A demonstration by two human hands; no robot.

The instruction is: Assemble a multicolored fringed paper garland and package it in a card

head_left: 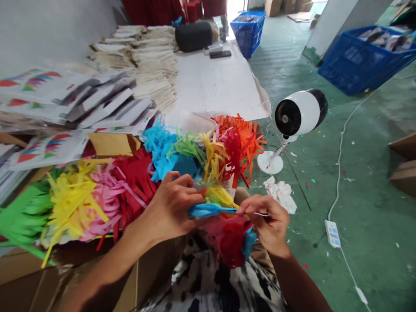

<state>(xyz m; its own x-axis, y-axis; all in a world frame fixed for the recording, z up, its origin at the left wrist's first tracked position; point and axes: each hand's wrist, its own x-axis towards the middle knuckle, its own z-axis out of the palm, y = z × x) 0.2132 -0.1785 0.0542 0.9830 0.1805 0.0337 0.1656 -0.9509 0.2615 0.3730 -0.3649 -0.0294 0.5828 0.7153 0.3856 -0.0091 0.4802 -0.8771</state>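
My left hand [172, 206] is closed around a gathered bundle of fringed tissue paper [211, 209] in blue, yellow and red, held just above my lap. My right hand [268, 219] pinches the bundle's right end, with a thin white thread or wire [261, 214] between its fingers. Red fringes [227, 240] hang down from the bundle. Behind my hands lie piles of cut fringed paper: green [19, 214], yellow [69, 197], pink [104, 195], red [136, 177], blue [160, 149] and orange [242, 132].
Stacks of printed cards [48, 93] and beige cloth pieces [152, 65] cover the table's left and back. A small white fan [299, 115] stands on the green floor to the right, by crumpled paper [281, 193], a power strip [332, 233] and blue crates [357, 60]. Cardboard boxes [26, 268] sit front left.
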